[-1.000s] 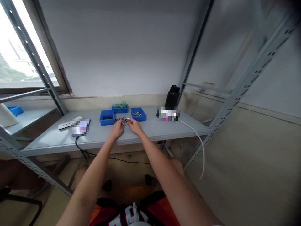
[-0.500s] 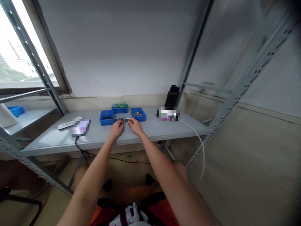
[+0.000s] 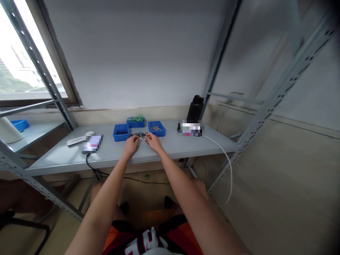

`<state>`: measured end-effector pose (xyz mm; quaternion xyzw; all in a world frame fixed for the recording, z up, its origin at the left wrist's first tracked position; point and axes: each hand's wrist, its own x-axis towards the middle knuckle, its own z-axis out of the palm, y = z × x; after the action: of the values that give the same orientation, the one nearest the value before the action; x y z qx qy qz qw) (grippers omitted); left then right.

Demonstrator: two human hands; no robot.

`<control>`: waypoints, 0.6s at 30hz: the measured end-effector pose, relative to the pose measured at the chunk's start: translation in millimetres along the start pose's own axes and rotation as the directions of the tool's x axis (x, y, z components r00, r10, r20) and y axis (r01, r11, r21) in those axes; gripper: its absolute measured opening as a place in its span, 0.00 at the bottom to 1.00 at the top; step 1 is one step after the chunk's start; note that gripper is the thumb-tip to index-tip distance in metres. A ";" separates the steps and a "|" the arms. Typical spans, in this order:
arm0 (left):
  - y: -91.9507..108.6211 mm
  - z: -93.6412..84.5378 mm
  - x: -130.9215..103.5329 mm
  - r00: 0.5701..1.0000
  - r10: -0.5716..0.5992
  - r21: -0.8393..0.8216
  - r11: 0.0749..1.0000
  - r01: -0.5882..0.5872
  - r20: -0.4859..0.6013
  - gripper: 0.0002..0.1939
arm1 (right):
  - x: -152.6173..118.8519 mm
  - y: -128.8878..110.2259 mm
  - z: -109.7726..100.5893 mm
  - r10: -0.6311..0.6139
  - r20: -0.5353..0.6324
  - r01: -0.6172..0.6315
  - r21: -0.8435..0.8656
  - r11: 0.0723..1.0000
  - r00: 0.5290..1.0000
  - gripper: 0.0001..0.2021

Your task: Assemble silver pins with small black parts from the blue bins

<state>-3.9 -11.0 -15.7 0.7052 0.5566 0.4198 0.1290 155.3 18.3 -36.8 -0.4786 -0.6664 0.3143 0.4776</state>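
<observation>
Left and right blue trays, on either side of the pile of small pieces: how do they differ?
The left tray holds dark pieces; the right tray holds silvery pieces. The left tray sits slightly nearer the front of the table than the right tray. Both are blue and open-topped.

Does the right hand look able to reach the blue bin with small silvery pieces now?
Probably yes: the right hand is close in front of that blue bin, and nothing visible blocks its open top.
</observation>
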 end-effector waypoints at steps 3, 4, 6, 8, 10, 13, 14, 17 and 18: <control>0.8 -1.2 -0.1 1.000 -0.017 -0.039 0.999 0.017 0.002 0.10 | -0.7 0.0 -0.5 0.001 -0.007 -0.001 0.003 1.000 1.000 0.06; 0.9 -1.5 -0.1 1.000 -0.022 -0.052 0.998 0.023 0.004 0.10 | -0.7 0.4 -0.5 0.002 -0.011 -0.002 0.002 1.000 1.000 0.06; 0.9 -2.1 0.1 0.999 -0.034 -0.072 0.997 0.034 0.005 0.10 | -0.7 1.3 -0.4 0.001 -0.019 -0.001 -0.006 1.000 1.000 0.05; 0.7 -2.6 0.3 0.999 -0.037 -0.080 0.996 0.037 0.003 0.10 | -0.4 2.1 -0.2 -0.002 -0.019 0.002 -0.012 1.000 1.000 0.05; 0.6 -2.9 0.4 0.999 -0.032 -0.085 0.996 0.032 -0.007 0.11 | 0.1 2.8 0.1 0.000 -0.013 0.000 -0.009 1.000 1.000 0.05; 0.4 -2.9 0.4 0.999 -0.039 -0.106 0.994 0.036 -0.029 0.11 | 1.2 3.7 0.6 0.007 -0.007 -0.007 0.007 1.000 1.000 0.05; 0.3 -2.7 0.5 0.998 -0.043 -0.116 0.992 0.039 -0.036 0.11 | 1.6 3.9 0.7 0.007 -0.005 -0.007 0.013 1.000 1.000 0.05; -0.1 -1.9 0.7 0.997 -0.060 -0.143 0.988 0.051 -0.057 0.10 | 2.1 4.1 0.8 0.009 -0.005 -0.009 0.034 0.999 1.000 0.05; -0.4 -1.7 0.8 0.996 -0.067 -0.148 0.987 0.056 -0.066 0.10 | 1.8 3.8 0.6 0.011 -0.004 -0.011 0.039 0.999 1.000 0.05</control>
<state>-5.4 -10.6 -14.5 0.6610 0.5501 0.4800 0.1736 155.8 21.3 -39.7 -0.4736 -0.6565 0.3287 0.4864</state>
